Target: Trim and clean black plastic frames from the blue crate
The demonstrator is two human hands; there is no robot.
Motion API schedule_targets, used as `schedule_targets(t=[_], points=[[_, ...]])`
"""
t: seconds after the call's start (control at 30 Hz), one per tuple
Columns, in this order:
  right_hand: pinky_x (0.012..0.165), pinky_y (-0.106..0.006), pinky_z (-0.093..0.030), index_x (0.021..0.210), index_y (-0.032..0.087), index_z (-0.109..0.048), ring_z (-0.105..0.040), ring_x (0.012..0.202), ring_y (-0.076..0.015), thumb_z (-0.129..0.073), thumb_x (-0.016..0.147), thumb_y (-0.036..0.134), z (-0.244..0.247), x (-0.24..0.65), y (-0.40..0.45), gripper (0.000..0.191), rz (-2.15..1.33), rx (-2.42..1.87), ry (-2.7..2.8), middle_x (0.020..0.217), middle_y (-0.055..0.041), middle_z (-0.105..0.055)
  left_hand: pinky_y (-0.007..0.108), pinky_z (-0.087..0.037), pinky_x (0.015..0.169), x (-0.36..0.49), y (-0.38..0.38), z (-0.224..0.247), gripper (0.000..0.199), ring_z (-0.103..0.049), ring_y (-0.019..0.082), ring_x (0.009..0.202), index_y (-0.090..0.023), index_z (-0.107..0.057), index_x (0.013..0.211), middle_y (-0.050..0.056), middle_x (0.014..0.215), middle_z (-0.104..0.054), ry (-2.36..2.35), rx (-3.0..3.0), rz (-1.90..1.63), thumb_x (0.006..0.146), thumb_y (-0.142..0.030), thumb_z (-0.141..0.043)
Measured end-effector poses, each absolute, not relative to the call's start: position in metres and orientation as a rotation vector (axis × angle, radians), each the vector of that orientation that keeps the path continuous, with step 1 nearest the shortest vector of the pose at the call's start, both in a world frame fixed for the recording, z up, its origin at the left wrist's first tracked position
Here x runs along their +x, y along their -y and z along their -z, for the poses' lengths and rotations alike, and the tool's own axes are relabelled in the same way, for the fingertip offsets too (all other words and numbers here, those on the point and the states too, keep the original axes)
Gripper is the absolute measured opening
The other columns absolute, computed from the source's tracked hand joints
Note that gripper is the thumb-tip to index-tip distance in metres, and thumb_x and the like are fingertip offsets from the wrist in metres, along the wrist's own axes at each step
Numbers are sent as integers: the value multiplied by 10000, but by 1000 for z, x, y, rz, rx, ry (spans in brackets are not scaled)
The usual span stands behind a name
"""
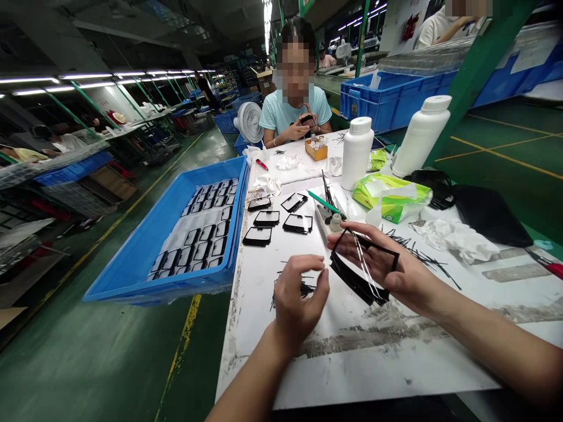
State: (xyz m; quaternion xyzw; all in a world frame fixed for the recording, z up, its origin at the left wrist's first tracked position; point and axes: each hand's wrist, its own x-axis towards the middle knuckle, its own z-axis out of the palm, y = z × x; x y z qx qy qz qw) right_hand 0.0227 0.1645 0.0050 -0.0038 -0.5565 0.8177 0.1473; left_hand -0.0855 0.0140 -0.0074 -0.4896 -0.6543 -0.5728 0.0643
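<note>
- The right hand [398, 272] grasps a black-framed clear panel [365, 264], thumb at its near right side and fingers behind it, holding it tilted above the bench [255, 316].
- The left hand [301, 299] is just beside the panel's left edge, with thumb and forefinger bent toward each other in a pinch; whether anything small is between their tips, I cannot tell.
- Thin black strips [305, 286] lie loosely on the bench behind the left hand; more dark strips [422, 255] are scattered beyond the right forearm.
- Five framed pieces [298, 223] lie in a loose group on the bench, beyond the left hand.
- A blue crate [127, 258] along the bench's left side holds rows of similar pieces [206, 249] on pale sheets.
- A small jar [336, 221] is just beyond the right hand's fingers, near a slim green tool [324, 202].
- Two white bottles [358, 155] stand farther back, near a bright green packet [391, 196].
- A crumpled white cloth [460, 237] and a black pouch [492, 215] lie to the right.
- Across the bench, a person in a light blue shirt [270, 114] holds a small dark-framed piece [308, 121] behind an orange box [316, 150].
</note>
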Motion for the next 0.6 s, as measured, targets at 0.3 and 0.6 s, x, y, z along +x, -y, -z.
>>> schedule_targets(t=[0.3,0.6], points=[[1130,-403,-280,1326,261,-367,-374,1309,-237,-745,689,499,-4,23,-163,778,-2339,59,1684,1370,-112,-417,299,-548,756,-89,-15,12,280,-650,170,888,-205,-505,900,40,807,-644,1764,-1708,1370,723,-1,-581],[1123,-397,-286,1320,266,-377,-365,1314,-233,-768,687,438,-4,23,-162,763,-2407,60,1613,1368,-109,-419,296,-554,745,-86,-13,12,201,-665,176,881,-214,-547,811,28,765,-667,1854,-1630,1380,743,-29,-587]])
